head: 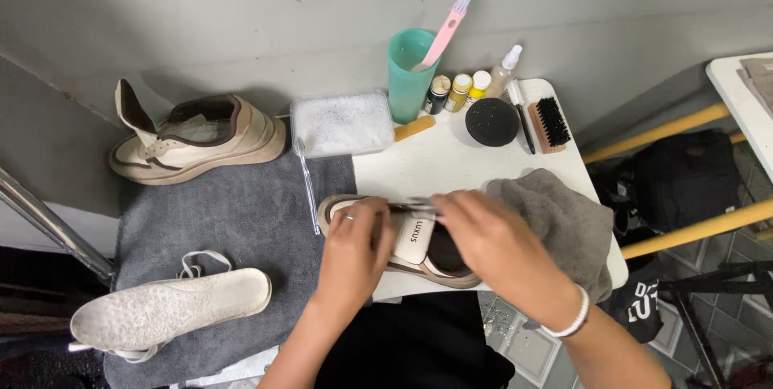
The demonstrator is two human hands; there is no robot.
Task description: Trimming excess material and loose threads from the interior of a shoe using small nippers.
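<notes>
Both hands, left (354, 248) and right (483, 240), grip the shoe (419, 248); fingers closed over its top. Steady it; work lightly.

We have a sneaker (403, 240) lying on the table (451, 159), at its near edge, under both our hands: the left hand (354, 252) on its left part, the right hand (483, 240) on its right. A cloth (564, 216) lies just right of it. At the far edge stand a cup (409, 67) with a brush (447, 26) in it, small bottles (463, 91) to its right, and a tub (340, 123) to its left. On the towel (233, 212) at left, a second sneaker (197, 139) sits far and an insole (169, 308) near.
</notes>
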